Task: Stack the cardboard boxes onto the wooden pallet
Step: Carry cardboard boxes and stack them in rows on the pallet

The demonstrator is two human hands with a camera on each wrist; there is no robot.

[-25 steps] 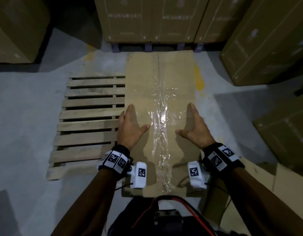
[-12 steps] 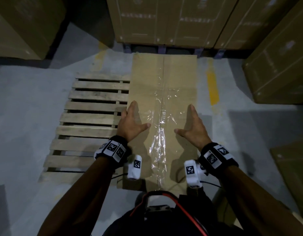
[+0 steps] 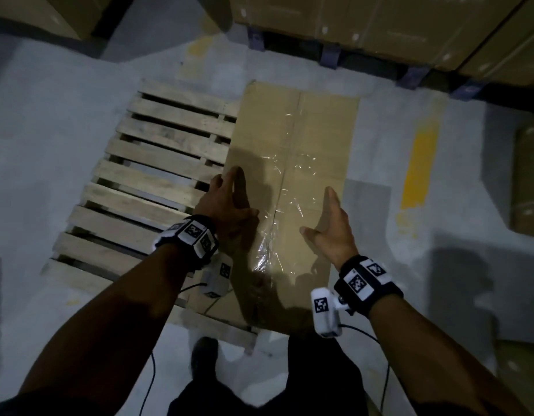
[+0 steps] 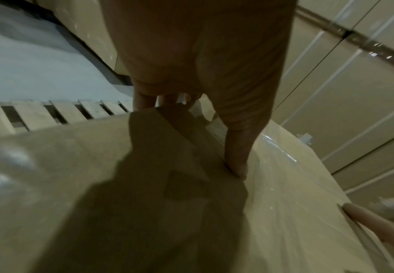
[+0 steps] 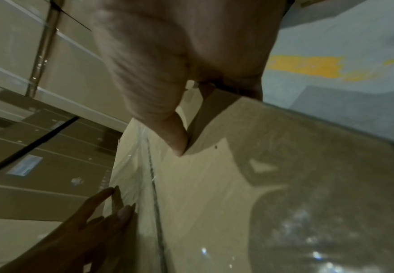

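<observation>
Cardboard box [image 3: 292,163], long and flat, lies along the right side of the wooden pallet [image 3: 145,175], its seam sealed with wrinkled clear tape [image 3: 277,211] running down the middle. Its near end sits over the pallet's near corner, while the slats to the left lie bare, room for more boxes by the look of it. Left hand [image 3: 229,211] is spread on the top face close to the box's left edge, fingers straight, gripping nothing; the left wrist view shows a fingertip [image 4: 238,170] touching the cardboard. Right hand [image 3: 331,229] is splayed too, thumb out, over the right half near that edge, and the right wrist view shows its thumb [image 5: 177,142] down on the surface. Palms flat, one either side of the tape: that looks like pressing and squaring the box rather than lifting it, steadying both long edges at once. Whether the far end rests fully on the pallet cannot be told from here. Behind, stacked cartons [image 3: 379,28] stand on their own pallet, and a yellow floor mark [image 3: 418,166] lies well apart to the right.
</observation>
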